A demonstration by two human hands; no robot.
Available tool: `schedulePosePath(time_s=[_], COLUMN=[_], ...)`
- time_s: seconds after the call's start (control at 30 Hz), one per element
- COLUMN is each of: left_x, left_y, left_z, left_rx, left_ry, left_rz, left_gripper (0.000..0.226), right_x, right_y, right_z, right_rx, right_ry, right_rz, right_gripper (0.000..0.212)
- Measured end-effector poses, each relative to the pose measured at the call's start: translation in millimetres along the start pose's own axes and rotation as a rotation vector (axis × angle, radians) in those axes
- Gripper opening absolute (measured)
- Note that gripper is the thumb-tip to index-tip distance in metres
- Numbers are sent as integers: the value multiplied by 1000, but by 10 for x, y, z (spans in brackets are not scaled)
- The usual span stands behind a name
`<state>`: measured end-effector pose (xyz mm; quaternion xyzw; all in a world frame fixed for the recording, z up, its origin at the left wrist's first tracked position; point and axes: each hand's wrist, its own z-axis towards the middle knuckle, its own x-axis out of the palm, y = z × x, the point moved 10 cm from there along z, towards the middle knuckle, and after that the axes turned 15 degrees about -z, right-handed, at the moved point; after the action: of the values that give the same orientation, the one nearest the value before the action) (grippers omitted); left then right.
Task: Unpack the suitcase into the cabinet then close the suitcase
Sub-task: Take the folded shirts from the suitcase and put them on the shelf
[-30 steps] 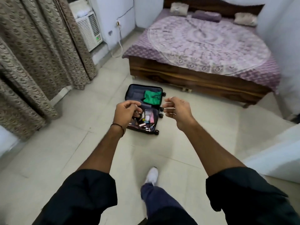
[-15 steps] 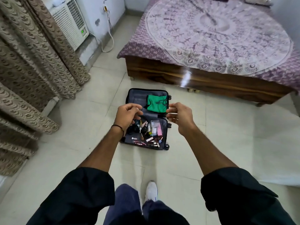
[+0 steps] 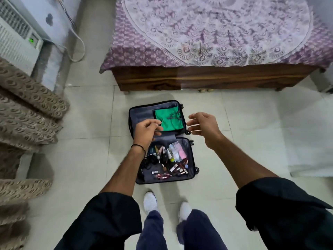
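A dark suitcase [image 3: 191, 159] lies open flat on the tiled floor in front of my feet. Its far half holds a folded green cloth [image 3: 169, 120]. Its near half is filled with several small items: cosmetics, tubes and a clear pouch with something pink [image 3: 177, 150]. My left hand [image 3: 146, 131] hovers above the suitcase's hinge line, fingers loosely curled, holding nothing. My right hand [image 3: 202, 126] hangs to the right of the far half, fingers relaxed and spread, empty. The cabinet is not in view.
A wooden bed [image 3: 207, 78] with a purple patterned cover stands just beyond the suitcase. An air cooler [image 3: 16, 38] and brown curtains [image 3: 27, 112] fill the left side. A white edge [image 3: 310, 159] shows at the right. My white shoes [image 3: 150, 201] stand close to the suitcase.
I have stepped closer to the suitcase and my view has tilted down. Both hands stayed raised and empty; the right hand's fingers have spread out.
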<state>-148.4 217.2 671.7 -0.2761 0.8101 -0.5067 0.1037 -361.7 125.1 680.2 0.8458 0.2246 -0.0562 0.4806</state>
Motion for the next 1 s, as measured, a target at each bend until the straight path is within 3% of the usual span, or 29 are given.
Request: schedulePosePath(time_s=[0.3, 0.53, 0.67, 0.83, 1.0], left_x=[160, 182, 33, -170, -4], left_y=[553, 2428, 3577, 4574, 5081], left_z=[1504, 3184, 4199, 5411, 6200], left_rx=[-81, -117, -82, -39, -25], left_ry=[-7, 14, -2, -51, -49], left_rz=[79, 91, 165, 268, 208], left_gripper=[21, 18, 16, 30, 64], right_x=[435, 1014, 1361, 1783, 2067], right_y=[-392, -1958, -3001, -3946, -4121], right_z=[1454, 3446, 4587, 5724, 6435], right_rx=[79, 74, 77, 125, -151], right_ry=[51, 4, -110, -180, -297], right_rz=[-43, -97, -292, -701, -853], right_gripper=[17, 13, 12, 68, 95])
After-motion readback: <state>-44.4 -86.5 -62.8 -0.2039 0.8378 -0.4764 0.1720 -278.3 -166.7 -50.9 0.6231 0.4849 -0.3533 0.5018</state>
